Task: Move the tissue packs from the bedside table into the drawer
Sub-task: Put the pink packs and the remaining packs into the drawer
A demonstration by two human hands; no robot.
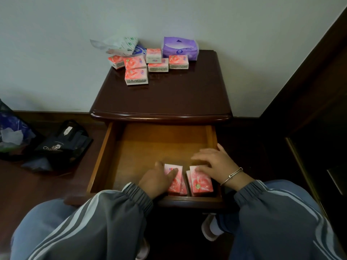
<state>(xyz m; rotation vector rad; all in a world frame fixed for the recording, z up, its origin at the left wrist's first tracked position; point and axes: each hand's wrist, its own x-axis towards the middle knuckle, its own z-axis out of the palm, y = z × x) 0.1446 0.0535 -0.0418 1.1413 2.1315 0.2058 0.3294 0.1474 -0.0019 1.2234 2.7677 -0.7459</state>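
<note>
Hands are working apart in the front right corner of the open drawer (150, 143). Left hand (156, 180) is laying its index finger on 1 pink tissue pack (176, 184); whether it is gripping cannot be told. Right hand (214, 164) is resting flat fingers on the neighbouring pack (201, 182). 6 packs (136, 76) are sitting on the bedside table (169, 98) behind the drawer.

Setting: home bedroom. Evidence: dark wooden bedside table (161, 98) against plain wall (56, 53) at 12 o'clock; dark furniture panel (309, 81) at 3 o'clock; black tote bag (63, 145), plastic bag (13, 128) on wood floor (37, 184) at 9 o'clock
</note>
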